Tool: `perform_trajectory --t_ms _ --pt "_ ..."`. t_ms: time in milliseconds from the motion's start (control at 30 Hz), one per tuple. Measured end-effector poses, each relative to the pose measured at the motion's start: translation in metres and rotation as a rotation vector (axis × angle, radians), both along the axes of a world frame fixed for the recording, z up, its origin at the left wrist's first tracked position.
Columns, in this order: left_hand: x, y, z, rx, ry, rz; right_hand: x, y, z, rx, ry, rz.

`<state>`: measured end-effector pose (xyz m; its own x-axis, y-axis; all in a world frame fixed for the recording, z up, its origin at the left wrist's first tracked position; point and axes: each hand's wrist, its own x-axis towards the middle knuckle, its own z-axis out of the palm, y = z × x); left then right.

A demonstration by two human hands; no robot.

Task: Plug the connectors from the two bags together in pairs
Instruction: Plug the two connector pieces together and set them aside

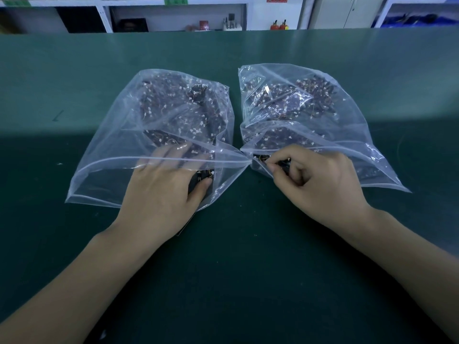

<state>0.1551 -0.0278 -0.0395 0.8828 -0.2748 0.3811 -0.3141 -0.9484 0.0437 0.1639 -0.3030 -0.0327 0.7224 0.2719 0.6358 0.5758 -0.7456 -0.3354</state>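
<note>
Now I am reaching both hands into the two clear bags on the green table [248, 281]. My left hand [161, 192] is sliding into the mouth of the left bag [104, 155]; its fingers are lying flat and a little spread under the plastic, holding nothing yet. My right hand [315, 182] is curling at the mouth of the right bag [347, 125], and its thumb and first finger are pinching one small wired connector [267, 163]. I think I should be picking just one piece from each bag, slowly, so the thin wires are not tangling. Farther back, the connector piles [183, 105] are sitting deep in both bags.
</note>
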Motion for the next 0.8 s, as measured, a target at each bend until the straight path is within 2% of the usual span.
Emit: perform_trajectory --t_ms 133,333,500,633,800 --pt "-0.0005 -0.0013 0.0011 -0.05 -0.001 -0.035 -0.0016 0.0008 -0.0016 0.021 0.001 0.058" --pt "-0.0023 0.0011 0.0036 -0.093 -0.115 -0.087 -0.0019 0.0012 -0.0037 0.056 -0.008 0.114" --pt "-0.0061 0.0011 0.0059 -0.17 -0.321 -0.167 -0.0022 0.0018 -0.0044 0.079 -0.01 0.151" --pt "-0.0086 -0.0006 0.0066 -0.182 -0.424 -0.153 -0.0024 0.003 -0.0045 0.085 -0.01 0.161" --pt "-0.0079 0.0032 0.0082 -0.196 -0.41 -0.172 -0.0024 0.0034 -0.0049 0.086 0.001 0.169"
